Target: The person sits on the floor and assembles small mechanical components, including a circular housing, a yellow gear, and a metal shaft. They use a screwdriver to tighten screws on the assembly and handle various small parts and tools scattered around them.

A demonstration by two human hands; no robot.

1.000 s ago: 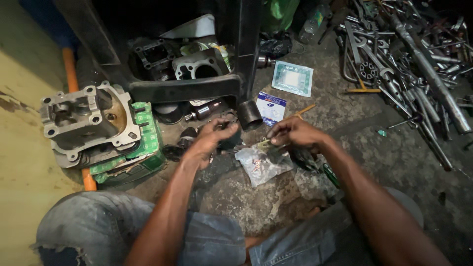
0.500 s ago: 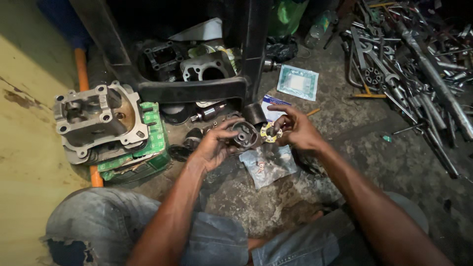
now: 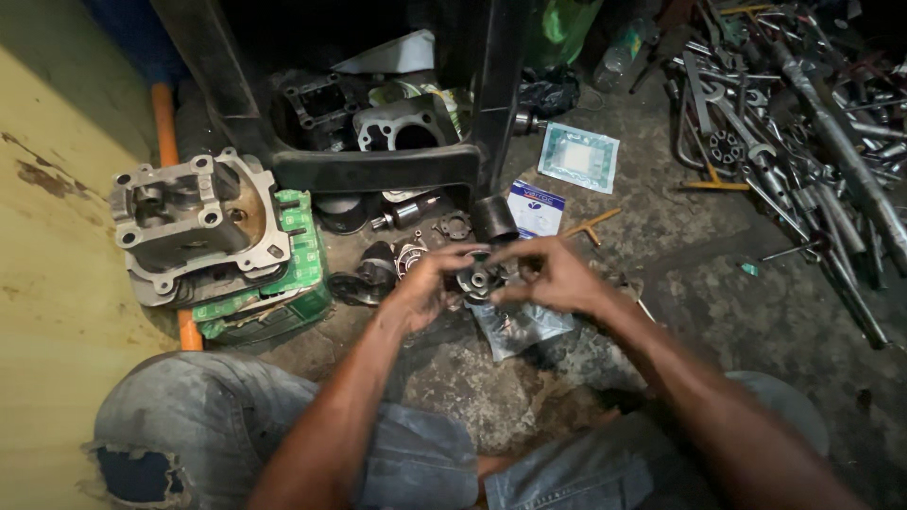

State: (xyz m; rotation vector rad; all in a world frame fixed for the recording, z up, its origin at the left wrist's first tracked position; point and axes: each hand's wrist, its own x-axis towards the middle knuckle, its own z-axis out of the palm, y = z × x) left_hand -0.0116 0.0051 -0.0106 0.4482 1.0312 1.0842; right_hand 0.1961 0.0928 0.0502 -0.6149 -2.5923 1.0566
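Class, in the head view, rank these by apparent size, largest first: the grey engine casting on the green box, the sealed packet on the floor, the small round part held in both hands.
1. Grey engine casting
2. Sealed packet
3. Small round part

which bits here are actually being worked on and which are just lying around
In hand:
- small round metal part, held by left hand and right hand

Lying about:
- engine cylinder head on green box
- pile of tools
- sealed packet
- clear plastic bag

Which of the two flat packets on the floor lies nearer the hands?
The blue-and-white packet, just above the hands beside the black leg. The pale green packet lies farther up, toward the tool pile.
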